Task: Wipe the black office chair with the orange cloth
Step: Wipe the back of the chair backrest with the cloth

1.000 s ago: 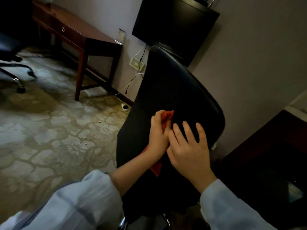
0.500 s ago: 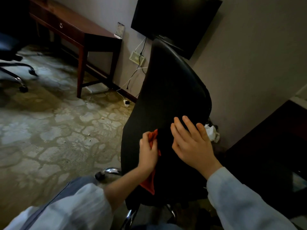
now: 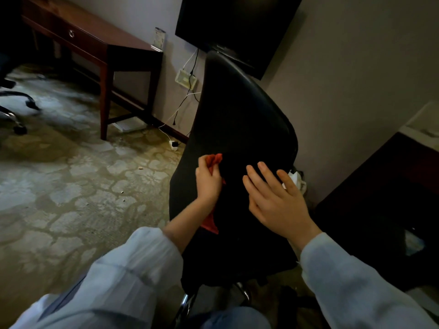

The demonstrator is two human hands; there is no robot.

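The left hand (image 3: pixel 209 184) grips the orange cloth (image 3: pixel 215 159) against the black office chair (image 3: pixel 237 138) backrest. The right hand (image 3: pixel 275 200), fingers straight and spread, rests flat beside it.

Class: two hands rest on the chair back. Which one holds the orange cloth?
The left hand grips the orange cloth, fingers curled round it; the right hand lies flat on the black office chair, fingers straight, holding nothing.
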